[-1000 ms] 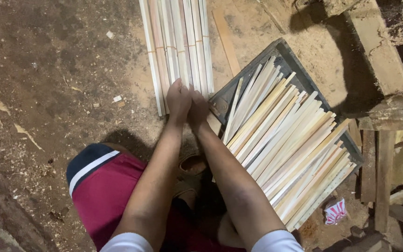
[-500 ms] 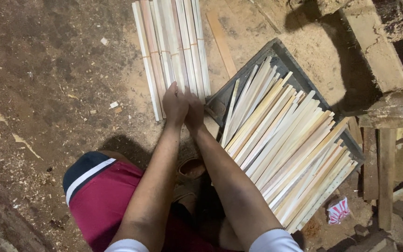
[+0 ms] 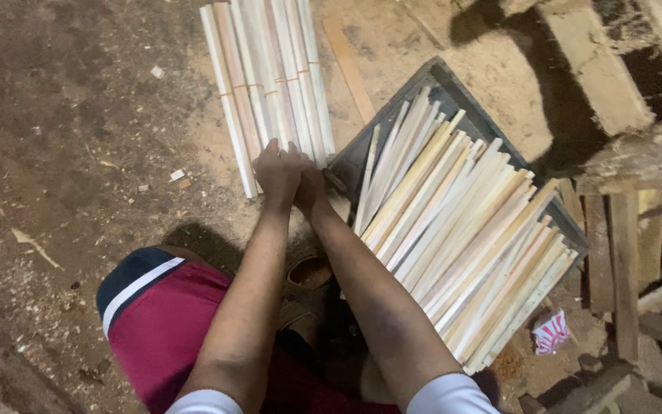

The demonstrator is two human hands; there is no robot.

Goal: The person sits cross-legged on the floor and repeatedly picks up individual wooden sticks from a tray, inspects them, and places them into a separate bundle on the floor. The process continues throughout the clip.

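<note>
Down at the far left, the dirt floor [image 3: 63, 153] lies strewn with wood chips and sawdust. Further right, a bundle of pale wooden sticks [image 3: 270, 84] lies flat on the floor, tied round with thin bands, its near end reaching toward the person. The left hand [image 3: 276, 170] rests on that near end, fingers curled down over the stick tips; how firmly it grips cannot be told. The right hand [image 3: 312, 188] presses close against the left one, touching it, also at the bundle's end, and whether it is clamped on anything is hidden. Below the forearms, a knee in red shorts [image 3: 170, 322] with a dark and white band shows. To the right, a dark tray [image 3: 453, 96] lies at a slant, filled with loose pale sticks [image 3: 461, 238] lying side by side. Just beyond its lower corner sits a small red and white wrapper [image 3: 552, 331]. At the far right stand rough wooden planks [image 3: 630, 253].
</note>
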